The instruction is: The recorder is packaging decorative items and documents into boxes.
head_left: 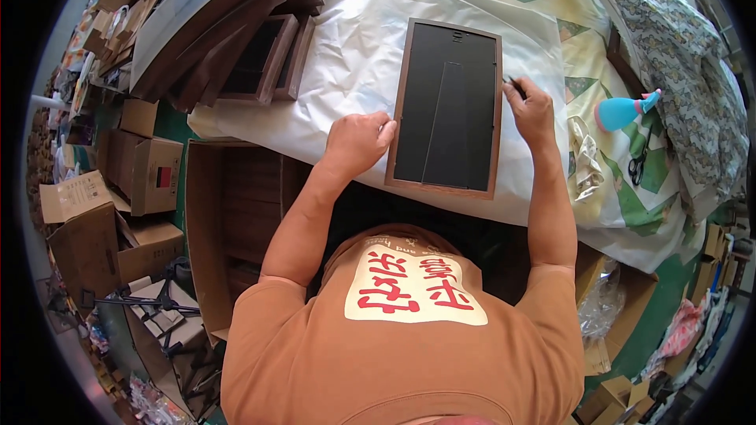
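A picture frame [447, 110] with a brown wooden rim lies back side up on the white-covered table, its black backing and long stand flap showing. My left hand [358, 143] is curled into a fist beside the frame's left edge, thumb close to the rim. What its fingers hold, if anything, is hidden. At the frame's right edge my right hand [532, 114] pinches a small dark, pen-like tool [515, 86], its tip near the rim. The tool's exact kind is too small to tell.
More brown frames [264, 55] are piled at the table's far left. To the right lie a blue spray bottle [618, 113], black scissors [639, 161], a crumpled cloth [584, 159] and a large patterned sheet [669, 55]. Cardboard boxes [150, 157] stand left of the table.
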